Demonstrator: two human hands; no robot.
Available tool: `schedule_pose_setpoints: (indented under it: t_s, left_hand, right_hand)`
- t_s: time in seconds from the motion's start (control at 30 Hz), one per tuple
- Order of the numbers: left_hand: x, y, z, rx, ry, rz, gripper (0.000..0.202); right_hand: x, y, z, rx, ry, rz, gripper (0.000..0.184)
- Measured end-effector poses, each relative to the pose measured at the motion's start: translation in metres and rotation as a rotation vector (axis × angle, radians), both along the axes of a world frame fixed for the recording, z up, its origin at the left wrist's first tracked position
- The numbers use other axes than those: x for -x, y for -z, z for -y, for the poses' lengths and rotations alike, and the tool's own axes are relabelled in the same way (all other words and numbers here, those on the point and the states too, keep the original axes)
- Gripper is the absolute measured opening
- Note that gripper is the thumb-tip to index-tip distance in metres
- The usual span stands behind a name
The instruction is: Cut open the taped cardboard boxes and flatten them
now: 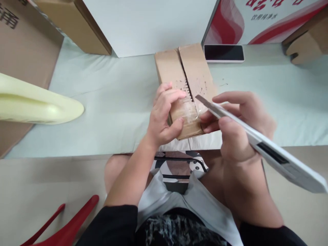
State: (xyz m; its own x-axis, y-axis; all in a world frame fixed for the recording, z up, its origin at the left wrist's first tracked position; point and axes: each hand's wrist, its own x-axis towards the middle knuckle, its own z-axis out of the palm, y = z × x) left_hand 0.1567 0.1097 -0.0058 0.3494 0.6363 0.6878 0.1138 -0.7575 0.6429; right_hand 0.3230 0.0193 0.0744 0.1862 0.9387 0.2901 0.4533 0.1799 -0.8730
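Note:
A small brown cardboard box [179, 68] lies on the pale green table [107, 99], its top seam partly slit and clear tape still across the near end. My left hand [164, 114] grips the box's near left side, fingers curled over the top and thumb on the front. My right hand [238, 123] is closed round a white utility knife [258, 140]. The knife's blade tip hovers just above the taped seam. My right fingertips touch the box's near right corner.
A black phone [223, 53] lies behind the box. Large cardboard boxes [77, 24] and a red-and-white carton [256, 20] stand along the back. A pale yellow plastic object [38, 104] juts in from the left. A red chair part [69, 229] shows below.

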Motion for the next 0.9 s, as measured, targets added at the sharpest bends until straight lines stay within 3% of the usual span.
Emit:
schedule_pose_setpoints:
  t_s: [0.13,0.27,0.7,0.9]
  left_hand:
    - [-0.001,0.001,-0.002,0.12,-0.034,0.008,0.058]
    - [-0.002,0.003,-0.002,0.182,-0.05,0.036,0.062]
    - [-0.001,0.007,-0.002,0.086,-0.023,0.017,0.056]
    - [0.0,0.002,-0.003,-0.129,0.008,-0.007,0.046]
  right_hand:
    - [0.005,-0.006,0.0,-0.003,0.081,0.072,0.005]
    - [0.008,-0.006,0.0,0.001,0.133,0.178,0.009]
    - [0.002,-0.006,0.0,0.034,0.057,0.25,0.01]
    - [-0.004,-0.006,0.004,-0.031,-0.013,0.25,0.012]
